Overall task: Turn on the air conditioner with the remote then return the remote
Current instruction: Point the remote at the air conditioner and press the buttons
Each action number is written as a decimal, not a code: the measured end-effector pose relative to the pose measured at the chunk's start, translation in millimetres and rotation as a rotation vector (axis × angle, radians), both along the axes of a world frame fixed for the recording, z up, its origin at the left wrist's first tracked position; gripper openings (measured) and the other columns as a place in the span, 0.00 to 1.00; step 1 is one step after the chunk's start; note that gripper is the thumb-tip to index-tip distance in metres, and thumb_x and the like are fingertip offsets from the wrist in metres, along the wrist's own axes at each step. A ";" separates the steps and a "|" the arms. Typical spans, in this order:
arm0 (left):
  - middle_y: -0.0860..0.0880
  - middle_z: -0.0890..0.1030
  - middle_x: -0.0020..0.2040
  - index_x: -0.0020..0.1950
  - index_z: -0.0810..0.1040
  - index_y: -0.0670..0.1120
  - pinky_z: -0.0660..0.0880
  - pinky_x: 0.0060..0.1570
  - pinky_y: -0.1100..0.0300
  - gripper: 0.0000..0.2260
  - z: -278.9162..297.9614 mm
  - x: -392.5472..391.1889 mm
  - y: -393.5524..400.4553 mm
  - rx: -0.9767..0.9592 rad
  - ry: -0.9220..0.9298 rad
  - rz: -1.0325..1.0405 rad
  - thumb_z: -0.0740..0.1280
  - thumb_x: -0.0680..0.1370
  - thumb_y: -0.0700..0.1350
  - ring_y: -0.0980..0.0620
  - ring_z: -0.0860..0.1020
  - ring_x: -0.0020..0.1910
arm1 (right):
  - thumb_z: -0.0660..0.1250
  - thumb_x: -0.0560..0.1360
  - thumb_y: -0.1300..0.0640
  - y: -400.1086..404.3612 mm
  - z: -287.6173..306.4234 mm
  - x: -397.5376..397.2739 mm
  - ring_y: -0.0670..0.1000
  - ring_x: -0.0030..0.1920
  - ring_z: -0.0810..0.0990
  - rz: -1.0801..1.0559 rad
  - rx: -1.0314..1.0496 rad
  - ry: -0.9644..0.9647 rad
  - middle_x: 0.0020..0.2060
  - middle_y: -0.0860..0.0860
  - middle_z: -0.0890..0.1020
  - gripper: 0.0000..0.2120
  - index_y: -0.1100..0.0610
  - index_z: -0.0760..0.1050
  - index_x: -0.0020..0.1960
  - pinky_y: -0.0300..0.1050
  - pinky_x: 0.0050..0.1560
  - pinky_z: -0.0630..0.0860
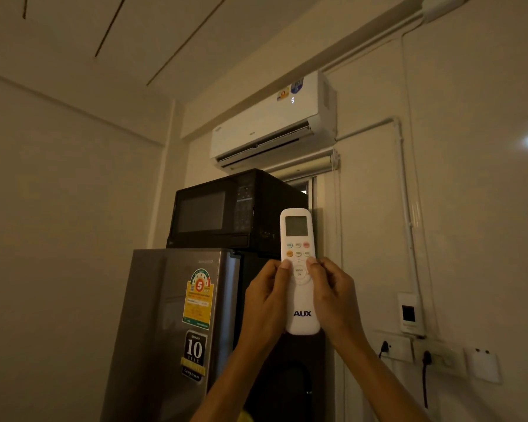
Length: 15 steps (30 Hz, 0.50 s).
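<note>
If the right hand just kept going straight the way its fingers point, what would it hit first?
Probably the microwave. The right hand holds the remote with its fingers pointing up and away; the microwave's front corner lies behind the remote's top, the air conditioner higher. Depth is unclear.

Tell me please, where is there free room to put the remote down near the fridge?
Little flat room shows. The fridge top is taken by the microwave. The microwave's own top looks bare, a narrow gap under the air conditioner. The right wall is crowded with sockets and plugs. Both hands, left hand and right hand, hold the remote.
</note>
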<state>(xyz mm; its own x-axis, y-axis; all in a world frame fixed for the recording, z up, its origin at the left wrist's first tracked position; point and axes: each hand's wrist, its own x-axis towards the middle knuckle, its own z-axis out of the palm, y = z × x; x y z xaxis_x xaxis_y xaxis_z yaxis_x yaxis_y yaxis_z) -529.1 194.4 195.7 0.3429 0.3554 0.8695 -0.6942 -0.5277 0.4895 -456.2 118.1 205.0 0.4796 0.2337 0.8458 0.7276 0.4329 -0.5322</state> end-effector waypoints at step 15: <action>0.49 0.80 0.42 0.45 0.72 0.47 0.79 0.34 0.66 0.07 3.5 3.0 -5.5 0.027 0.020 0.012 0.57 0.76 0.49 0.56 0.82 0.37 | 0.60 0.75 0.53 -7.3 10.6 -0.8 0.36 0.30 0.81 -0.002 0.031 0.018 0.38 0.43 0.79 0.06 0.53 0.74 0.47 0.29 0.26 0.75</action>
<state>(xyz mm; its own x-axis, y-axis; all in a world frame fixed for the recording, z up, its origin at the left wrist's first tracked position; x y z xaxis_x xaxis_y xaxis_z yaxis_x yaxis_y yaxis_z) -526.1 188.9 199.2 0.3558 0.3364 0.8719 -0.6781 -0.5490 0.4886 -457.0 110.8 215.6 0.4950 0.2067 0.8440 0.7188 0.4482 -0.5314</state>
